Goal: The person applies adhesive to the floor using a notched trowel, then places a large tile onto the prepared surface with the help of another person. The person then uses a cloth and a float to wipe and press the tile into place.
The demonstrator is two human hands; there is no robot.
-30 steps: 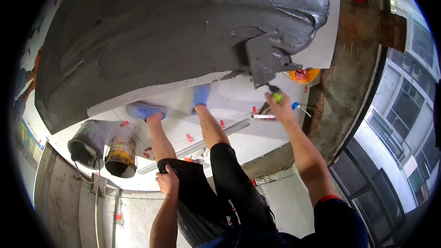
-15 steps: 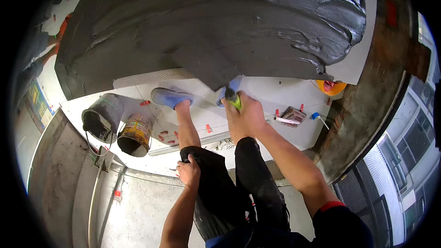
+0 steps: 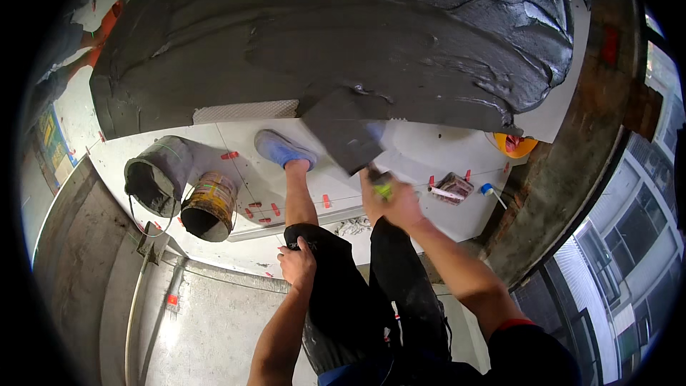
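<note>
My right hand (image 3: 401, 204) is closed around the green handle of a broad, flat-bladed trowel (image 3: 346, 136). The trowel's far edge meets the near edge of a wet grey mortar layer (image 3: 300, 50), and the rest of the blade reaches back toward me. Under the mortar lies a large pale tile (image 3: 561, 104), bare at its right margin and along a textured strip at the near left edge. My left hand (image 3: 296, 263) rests at my left knee with its fingers curled against the black trouser leg (image 3: 321, 261); whether they grip cloth is hidden.
Left of my feet stand a grey bucket (image 3: 161, 171) and a smaller yellow bucket (image 3: 211, 204), both mortar-smeared. Red tile clips (image 3: 326, 201) dot the white floor. To the right are a small tray-like item (image 3: 451, 189), a blue-capped item (image 3: 489, 189) and an orange container (image 3: 520, 146).
My right hand has drawn the trowel nearer and slightly right, so more of its blade shows over the floor. My left hand stays at the knee. The view has shifted a little.
</note>
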